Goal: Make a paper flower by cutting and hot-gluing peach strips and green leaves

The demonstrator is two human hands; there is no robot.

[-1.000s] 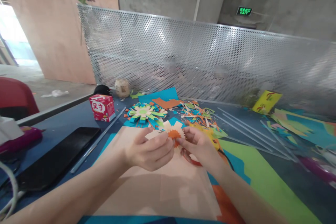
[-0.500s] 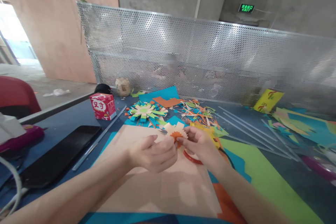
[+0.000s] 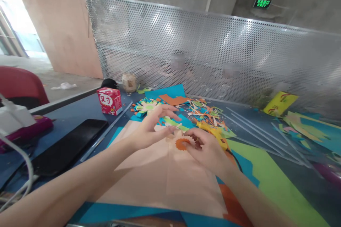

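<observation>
My right hand [image 3: 207, 149] is closed on a paper flower piece [image 3: 182, 144], with a round orange centre, a toothed edge and cream paper behind it. Its fingers cover part of the piece. To the left, my left hand [image 3: 154, 129] is open with its fingers spread, reaching over the back of the large cream sheet [image 3: 149, 181]. Just beyond it lies a layered paper flower [image 3: 147, 106] in green, cream and blue, partly hidden by that hand. A yellow glue gun [image 3: 217, 134] with a black cord rests behind my right hand.
Cut paper strips [image 3: 205, 113] are heaped at the back. Left are a black phone [image 3: 71, 145], a clear stick [image 3: 106, 131] and a red box [image 3: 109, 101]. Several clear sticks [image 3: 258, 131] and a yellow box [image 3: 280, 103] lie right. A perforated metal screen [image 3: 207, 53] closes the back.
My left hand has moved away from the flower piece, up and forward, and its fingers have spread. My right hand still holds the piece. The red curved handle below it no longer shows.
</observation>
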